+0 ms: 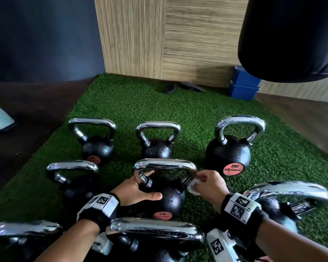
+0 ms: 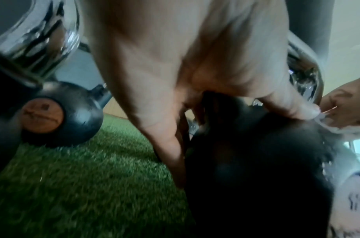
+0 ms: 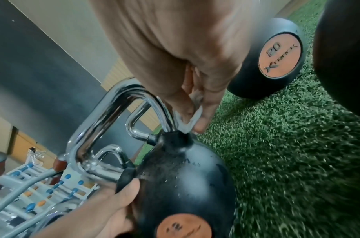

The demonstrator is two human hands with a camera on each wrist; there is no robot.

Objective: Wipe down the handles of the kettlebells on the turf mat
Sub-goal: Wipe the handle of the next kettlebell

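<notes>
My left hand (image 1: 138,191) grips the upright kettlebell (image 1: 169,201), its chrome handle (image 1: 165,165) spanning left-right; my right hand (image 1: 208,184) pinches a white wipe (image 1: 192,187) against its right leg.

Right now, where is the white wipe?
In the head view, the white wipe is pinched in the right hand against the middle kettlebell's handle, right leg.

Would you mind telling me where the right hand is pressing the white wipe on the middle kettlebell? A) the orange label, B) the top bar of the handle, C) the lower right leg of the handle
C: the right hand pinches the white wipe against the chrome handle near where its right leg meets the black body of the middle kettlebell.
</notes>
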